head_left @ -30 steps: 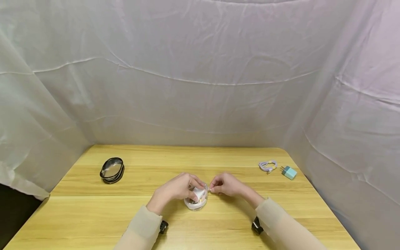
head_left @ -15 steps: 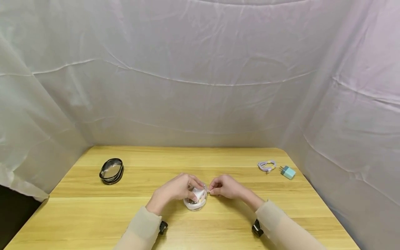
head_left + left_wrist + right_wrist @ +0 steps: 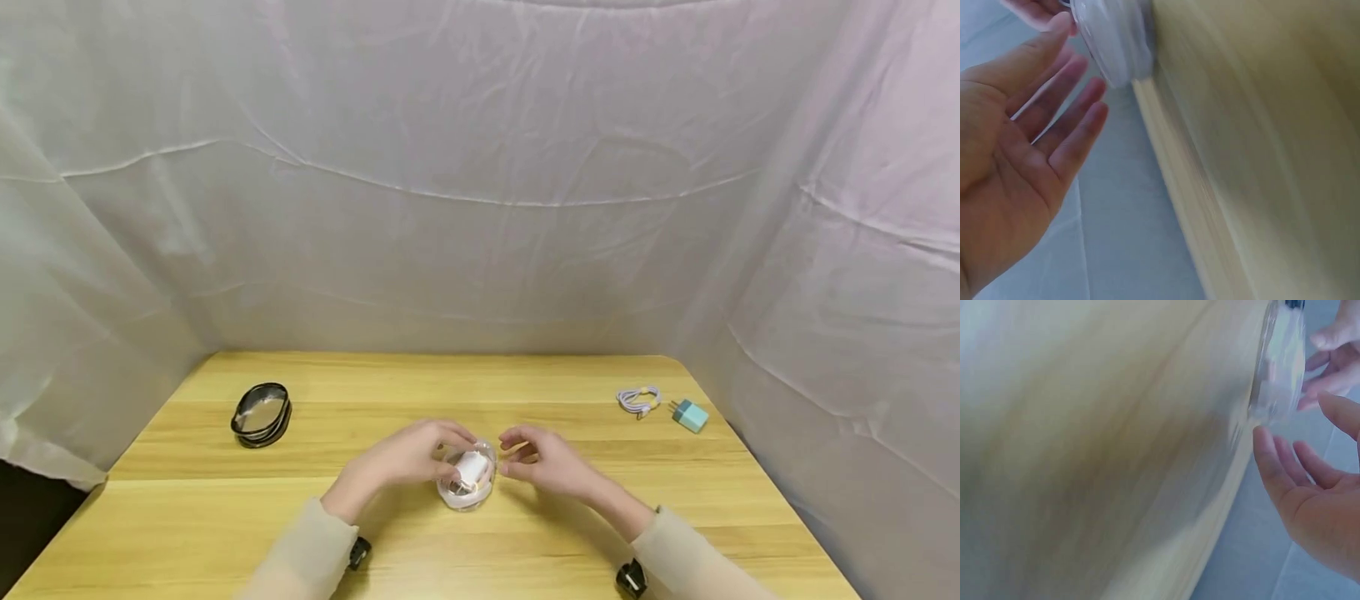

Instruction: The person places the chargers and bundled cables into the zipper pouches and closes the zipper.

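Note:
In the middle of the table (image 3: 187, 525) lies a small clear round pouch (image 3: 463, 502) with a whitish rim. Through its clear top show a white charger block (image 3: 472, 469) and pale cable. My left hand (image 3: 401, 457) curves loosely at the pouch's left side, thumb and fingertips overlapping its edge in the head view; the left wrist view shows the fingers spread and relaxed. To the right of the pouch hovers my right hand (image 3: 551, 462), its fingers parted and holding nothing. From the right wrist, the pouch (image 3: 1280, 375) stands just beyond those fingertips.
A black-rimmed clear pouch (image 3: 279, 432) lies toward the back left. At the back right are a coiled lavender cable (image 3: 637, 403) with a yellow tie and a teal plug adapter (image 3: 690, 416). Pale curtains (image 3: 450, 267) enclose the table's back and sides.
My right fingers have let go of the small piece at the pouch's right edge and spread apart. My left hand has eased its hold and drawn slightly left, uncovering more of the charger block.

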Demonstrator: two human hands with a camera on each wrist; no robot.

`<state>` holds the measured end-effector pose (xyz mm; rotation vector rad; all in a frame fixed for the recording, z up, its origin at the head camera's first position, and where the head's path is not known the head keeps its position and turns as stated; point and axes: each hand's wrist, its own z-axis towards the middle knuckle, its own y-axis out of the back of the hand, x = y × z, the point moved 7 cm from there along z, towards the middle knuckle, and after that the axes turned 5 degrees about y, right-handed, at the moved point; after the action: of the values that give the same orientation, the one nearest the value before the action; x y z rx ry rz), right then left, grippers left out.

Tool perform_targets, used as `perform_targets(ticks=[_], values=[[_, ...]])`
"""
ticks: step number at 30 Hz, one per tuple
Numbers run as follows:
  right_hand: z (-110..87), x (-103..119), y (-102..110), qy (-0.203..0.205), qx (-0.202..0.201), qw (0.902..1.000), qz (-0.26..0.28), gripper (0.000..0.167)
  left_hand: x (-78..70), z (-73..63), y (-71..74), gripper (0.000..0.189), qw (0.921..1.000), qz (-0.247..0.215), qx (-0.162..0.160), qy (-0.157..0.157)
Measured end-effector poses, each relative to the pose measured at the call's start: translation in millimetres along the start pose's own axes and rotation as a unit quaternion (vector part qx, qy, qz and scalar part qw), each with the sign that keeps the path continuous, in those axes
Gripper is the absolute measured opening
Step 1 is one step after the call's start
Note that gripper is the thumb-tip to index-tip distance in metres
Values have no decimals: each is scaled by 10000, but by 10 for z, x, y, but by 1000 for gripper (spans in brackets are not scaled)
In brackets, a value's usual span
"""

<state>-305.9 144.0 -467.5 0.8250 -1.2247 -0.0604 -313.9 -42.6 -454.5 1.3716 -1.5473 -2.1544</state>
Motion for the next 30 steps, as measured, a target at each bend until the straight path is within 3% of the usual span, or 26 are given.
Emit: perform_targets(ticks=[9,16,23,30], values=[[-94,157,-178,-88,26,9997,211,69,141,-191,34,70,9999,-132,106,-2],[-58,164,-271,-133,-73,9996,230,69,135,-197,-37,64,9979,-605,205,-136],[78,110,-210,-48,-205,9996,208,68,148,-71,-78,56,9980,-588,121,174],[310,-178,51,-332,-405,9978,414,65,180,268,-54,52,9980,-380,-286,428]])
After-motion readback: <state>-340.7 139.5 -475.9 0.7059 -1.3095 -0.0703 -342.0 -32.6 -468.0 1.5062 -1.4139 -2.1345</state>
